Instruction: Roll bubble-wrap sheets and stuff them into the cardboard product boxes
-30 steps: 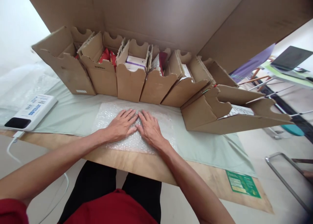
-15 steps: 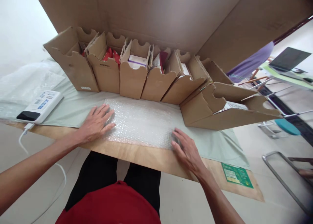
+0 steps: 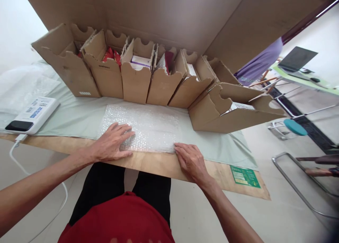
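A sheet of bubble wrap [image 3: 156, 124] lies flat on the pale green cloth, its near edge along the bare wooden strip of the table. My left hand [image 3: 113, 142] rests over its near left part, fingers spread and palm down. At the near right corner of the sheet is my right hand [image 3: 191, 161], its fingers drawn together with the fingertips on that corner. The thumb of the right hand is mostly hidden, but the corner appears pinched.
Several cardboard bins [image 3: 135, 84] with packets and small boxes stand behind the wrap; another bin [image 3: 219, 116] angles at right. A white power bank [image 3: 33, 115] with a cable [image 3: 16, 154] sits left, near more bubble wrap [image 3: 26, 84]. A green card [image 3: 245, 176] lies at right.
My left hand has slid right and nearer to me across the wrap. My right hand's spread fingers have come together at the near right corner. The camera view has shifted slightly.
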`<control>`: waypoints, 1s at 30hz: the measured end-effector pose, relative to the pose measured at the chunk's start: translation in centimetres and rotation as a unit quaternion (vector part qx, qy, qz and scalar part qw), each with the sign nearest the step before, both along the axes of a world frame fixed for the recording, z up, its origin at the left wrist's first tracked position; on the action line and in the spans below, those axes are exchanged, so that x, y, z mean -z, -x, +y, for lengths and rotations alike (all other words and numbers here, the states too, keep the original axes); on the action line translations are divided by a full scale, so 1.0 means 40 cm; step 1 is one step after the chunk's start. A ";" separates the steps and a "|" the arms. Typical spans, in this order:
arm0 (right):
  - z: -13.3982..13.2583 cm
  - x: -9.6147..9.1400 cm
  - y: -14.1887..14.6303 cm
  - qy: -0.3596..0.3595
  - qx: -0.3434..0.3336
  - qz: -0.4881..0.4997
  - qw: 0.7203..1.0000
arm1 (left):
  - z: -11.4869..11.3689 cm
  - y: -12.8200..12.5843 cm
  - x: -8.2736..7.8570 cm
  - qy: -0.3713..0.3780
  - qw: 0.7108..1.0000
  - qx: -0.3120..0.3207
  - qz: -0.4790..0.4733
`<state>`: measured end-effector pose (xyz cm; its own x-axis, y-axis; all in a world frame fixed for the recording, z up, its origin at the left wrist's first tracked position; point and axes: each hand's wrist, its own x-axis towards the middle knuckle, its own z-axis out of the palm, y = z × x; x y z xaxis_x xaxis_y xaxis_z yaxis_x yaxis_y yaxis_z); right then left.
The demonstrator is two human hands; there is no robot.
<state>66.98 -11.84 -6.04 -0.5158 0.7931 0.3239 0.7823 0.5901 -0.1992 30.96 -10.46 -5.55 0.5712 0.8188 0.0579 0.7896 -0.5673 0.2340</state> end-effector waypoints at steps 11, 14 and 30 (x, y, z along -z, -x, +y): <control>-0.019 -0.144 -0.077 0.200 0.116 0.266 0.936 | 0.009 0.049 -0.114 0.092 0.990 -0.063 -0.082; -0.019 -0.120 -0.097 0.218 0.153 0.365 0.892 | 0.024 0.069 -0.164 0.191 0.964 -0.121 -0.139; -0.010 0.006 -0.077 0.196 0.265 0.279 0.902 | 0.119 0.031 -0.044 0.150 0.948 -0.266 -0.094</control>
<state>70.04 -12.23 -6.29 0.1271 0.9902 0.0571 0.6469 -0.0391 -0.7616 29.70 -5.70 -3.79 0.0749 0.9837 -0.1633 0.8740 0.0141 0.4858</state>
